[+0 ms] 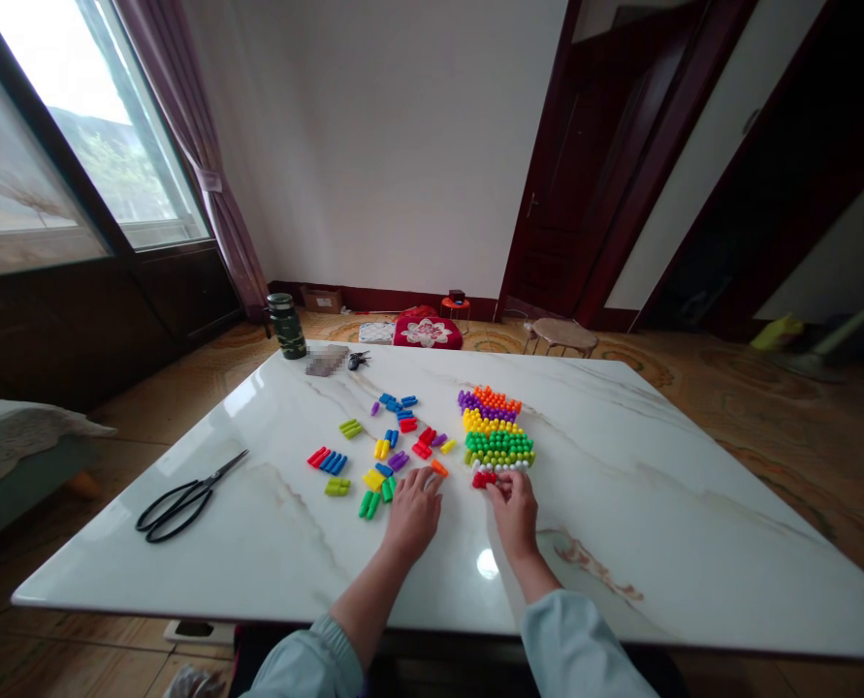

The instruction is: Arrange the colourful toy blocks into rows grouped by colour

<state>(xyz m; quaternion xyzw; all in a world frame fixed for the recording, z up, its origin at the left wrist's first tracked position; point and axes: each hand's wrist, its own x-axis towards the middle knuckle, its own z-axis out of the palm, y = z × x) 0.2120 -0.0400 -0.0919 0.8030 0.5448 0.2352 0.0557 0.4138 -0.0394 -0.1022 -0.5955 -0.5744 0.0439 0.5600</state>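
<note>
My right hand is closed in a pinch at a small cluster of red beads, at the near end of the rows. Beyond it lie rows of white beads, green beads, yellow beads, purple beads and orange beads. My left hand rests on the table, fingers stretched forward. An orange plastic piece lies just ahead of its fingertips, and green pieces lie to its left. More small coloured tube-like pieces are scattered in little groups beyond.
Black-handled scissors lie on the left of the white marble table. At the far left corner stand a camouflage bottle, a blurred object and keys. Stools stand behind the table.
</note>
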